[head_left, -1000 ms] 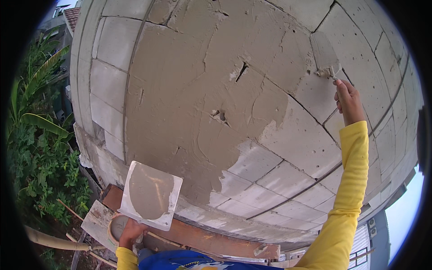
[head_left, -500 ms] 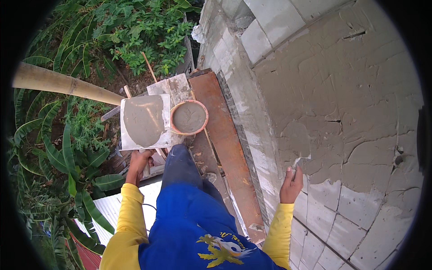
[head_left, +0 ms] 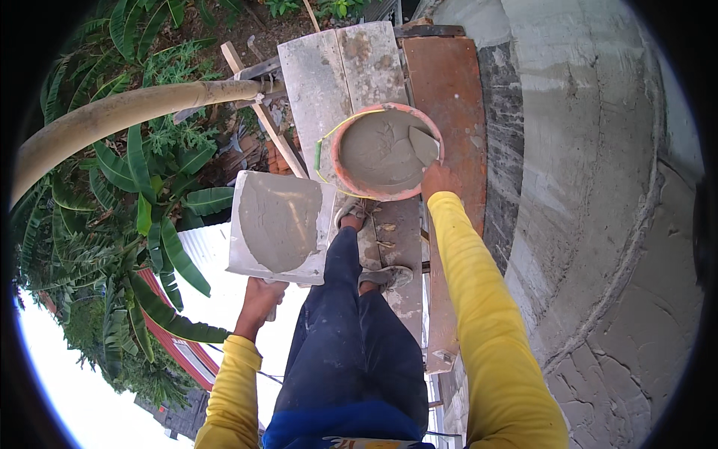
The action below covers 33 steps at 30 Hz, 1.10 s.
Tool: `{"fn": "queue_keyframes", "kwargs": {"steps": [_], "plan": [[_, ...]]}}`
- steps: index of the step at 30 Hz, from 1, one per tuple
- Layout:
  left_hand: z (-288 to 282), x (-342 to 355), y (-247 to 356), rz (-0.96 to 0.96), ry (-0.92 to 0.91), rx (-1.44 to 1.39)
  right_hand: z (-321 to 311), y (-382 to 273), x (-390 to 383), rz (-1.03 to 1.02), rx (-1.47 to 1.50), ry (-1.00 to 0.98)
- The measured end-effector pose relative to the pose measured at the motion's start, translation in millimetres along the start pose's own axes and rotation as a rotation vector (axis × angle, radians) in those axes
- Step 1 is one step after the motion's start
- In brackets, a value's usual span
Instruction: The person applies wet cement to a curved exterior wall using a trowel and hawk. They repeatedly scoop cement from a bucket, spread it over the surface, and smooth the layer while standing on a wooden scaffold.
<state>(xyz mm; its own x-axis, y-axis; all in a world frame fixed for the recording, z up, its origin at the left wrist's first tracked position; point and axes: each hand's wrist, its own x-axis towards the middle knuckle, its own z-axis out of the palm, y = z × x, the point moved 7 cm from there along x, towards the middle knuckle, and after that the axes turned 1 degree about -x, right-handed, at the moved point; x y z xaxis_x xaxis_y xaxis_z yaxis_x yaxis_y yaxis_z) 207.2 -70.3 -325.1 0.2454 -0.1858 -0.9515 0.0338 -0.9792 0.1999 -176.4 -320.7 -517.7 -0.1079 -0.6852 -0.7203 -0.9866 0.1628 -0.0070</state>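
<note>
My left hand point(head_left: 262, 299) grips the handle under a white square plastering board point(head_left: 277, 221), whose top is coated with grey wet mortar. At centre, a round orange bucket point(head_left: 336, 156) of grey mortar rests on the planks. My right hand point(head_left: 441, 179) is closed on a trowel point(head_left: 423, 146) at the bucket's right side, its blade in the mortar and its handle mostly hidden by my fingers. My feet in worn shoes point(head_left: 390, 278) stand on the planks below the bucket.
The scaffold has weathered planks point(head_left: 307, 75) and a rusty brown board point(head_left: 449, 78) beside the curved wall point(head_left: 568, 150), partly plastered at lower right. A bamboo pole point(head_left: 134, 120) crosses the left, with banana plants point(head_left: 179, 254), white roofing point(head_left: 213, 239) and the ground below.
The view has turned from the wall down to the scaffold. My right hand has moved from the wall to the bucket with the trowel. My left hand still holds the board.
</note>
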Motion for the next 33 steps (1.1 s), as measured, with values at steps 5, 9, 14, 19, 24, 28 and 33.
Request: {"fn": "queue_keyframes", "kwargs": {"steps": [5,9,14,19,24,28,33], "plan": [[8.6,51.2,6.7,0.23,-0.05,0.316,54.4,-43.0,34.3,-0.066,0.233,-0.172],[24.3,74.1,13.6,0.245,-0.163,0.333,66.7,-54.9,37.0,-0.156,0.404,-0.154],[24.7,106.6,26.5,-0.042,-0.214,0.415,62.6,-2.4,18.8,-0.276,0.491,-0.153],[34.7,139.9,40.1,-0.004,-0.39,0.406,-13.4,5.9,-42.8,-0.63,0.58,0.11],[67.6,146.2,91.1,0.586,-0.584,0.624,-89.5,2.4,-88.7,-1.024,0.375,0.355],[92.8,122.6,127.8,0.605,-0.724,0.713,-98.9,11.5,-73.2,-1.169,0.123,0.491],[86.3,106.4,113.8,0.644,-0.771,0.694,-80.8,38.8,-42.9,-1.156,0.177,0.528]]}}
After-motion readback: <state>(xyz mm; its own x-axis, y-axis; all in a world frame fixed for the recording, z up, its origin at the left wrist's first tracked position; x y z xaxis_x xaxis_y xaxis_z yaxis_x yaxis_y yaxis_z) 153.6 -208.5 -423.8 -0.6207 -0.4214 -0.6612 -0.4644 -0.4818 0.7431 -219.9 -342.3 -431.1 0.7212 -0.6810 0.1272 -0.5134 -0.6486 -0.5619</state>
